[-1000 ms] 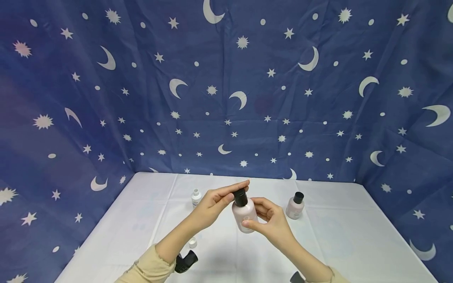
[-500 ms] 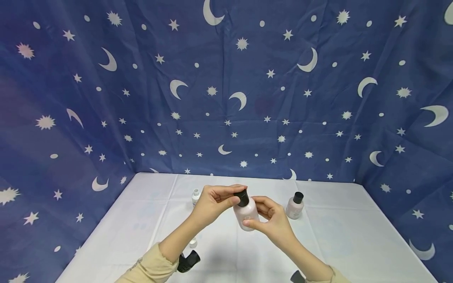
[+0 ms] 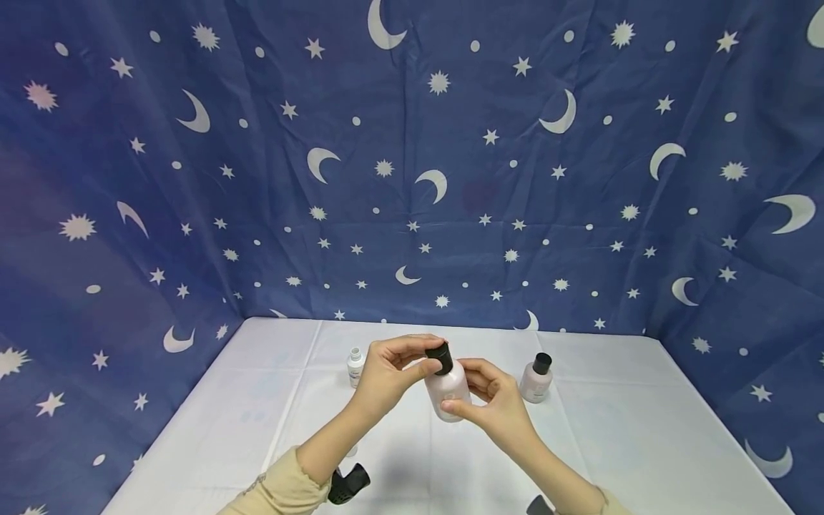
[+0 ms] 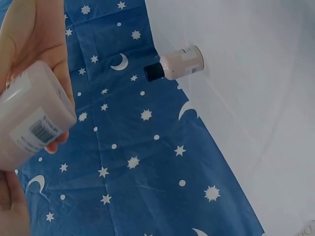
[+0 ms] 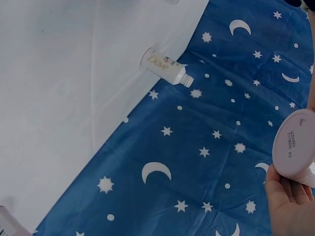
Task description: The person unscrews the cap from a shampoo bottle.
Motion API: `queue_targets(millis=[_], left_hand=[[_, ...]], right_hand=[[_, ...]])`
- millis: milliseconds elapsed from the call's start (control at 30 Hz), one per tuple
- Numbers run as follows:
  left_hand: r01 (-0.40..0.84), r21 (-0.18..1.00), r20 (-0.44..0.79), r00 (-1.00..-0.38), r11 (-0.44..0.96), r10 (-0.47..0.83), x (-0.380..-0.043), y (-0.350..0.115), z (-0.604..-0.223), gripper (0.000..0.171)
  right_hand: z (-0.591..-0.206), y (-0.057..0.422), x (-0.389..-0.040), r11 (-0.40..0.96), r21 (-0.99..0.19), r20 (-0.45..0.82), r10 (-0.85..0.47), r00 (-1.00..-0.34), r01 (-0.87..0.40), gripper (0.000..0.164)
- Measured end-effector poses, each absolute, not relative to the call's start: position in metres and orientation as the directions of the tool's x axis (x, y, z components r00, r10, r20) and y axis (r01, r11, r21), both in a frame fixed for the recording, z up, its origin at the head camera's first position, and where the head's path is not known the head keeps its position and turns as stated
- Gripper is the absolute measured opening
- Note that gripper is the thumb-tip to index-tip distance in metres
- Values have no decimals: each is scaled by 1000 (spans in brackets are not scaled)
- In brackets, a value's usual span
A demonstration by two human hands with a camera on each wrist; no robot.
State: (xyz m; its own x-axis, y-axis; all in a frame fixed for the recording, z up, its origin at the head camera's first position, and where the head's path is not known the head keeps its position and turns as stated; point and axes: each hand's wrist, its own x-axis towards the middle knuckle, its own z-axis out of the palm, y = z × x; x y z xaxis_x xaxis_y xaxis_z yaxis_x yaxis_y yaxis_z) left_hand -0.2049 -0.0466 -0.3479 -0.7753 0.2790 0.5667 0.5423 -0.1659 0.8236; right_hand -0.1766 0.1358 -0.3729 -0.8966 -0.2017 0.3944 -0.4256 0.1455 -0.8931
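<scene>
A pale pink bottle [image 3: 447, 392] with a black cap [image 3: 440, 358] is held up over the table, tilted to the left. My left hand [image 3: 385, 375] pinches the cap between thumb and fingers. Lower down, my right hand [image 3: 492, 404] grips the bottle's body, thumb in front and fingers behind. The left wrist view shows a barcode label on the held bottle [image 4: 29, 118]. Its flat base [image 5: 295, 142] with printed code faces the right wrist camera. A similar pink bottle [image 3: 536, 378] with a black cap stands to the right of my right hand.
A white Dove bottle [image 5: 165, 66] without a cap stands behind my left hand. Beside my left forearm lies a small white cap [image 3: 351, 451], partly hidden. A white cloth [image 3: 599, 443] covers the table; a blue curtain [image 3: 412, 157] with moons and stars hangs behind and at the sides.
My left fingers, laid straight across the top of the cap a second ago, have curled down around it. The right hand keeps its grip, and the bottle has shifted slightly.
</scene>
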Motion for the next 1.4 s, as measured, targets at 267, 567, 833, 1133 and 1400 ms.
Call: queue_targets(millis=[267,567,833,1133,1400], left_hand=[[574,807,591,-775,-140,223,-203,-41,-346,50],[592,786,619,-750,-179,233,-206,-38,-347,48],[579,789,612,-715,-204,338,-207,-50,-349,65],[482,852,505,-652,-205,566,-210,-61,-347,56],[493,850,504,-658,-185,560,-210,-61,-347,54]], right_hand=[[-373,135,-179,135,-904,380,-182,-907,-406,45],[-370,134,-181,132,-910,366,-186,-912,-392,45],[-370,131,-181,143,-921,333,-201,-921,-364,47],[-372,132,-181,145,-926,318,-201,-926,-349,46],[-372,132,-180,141,-918,337,-219,-916,-371,47]])
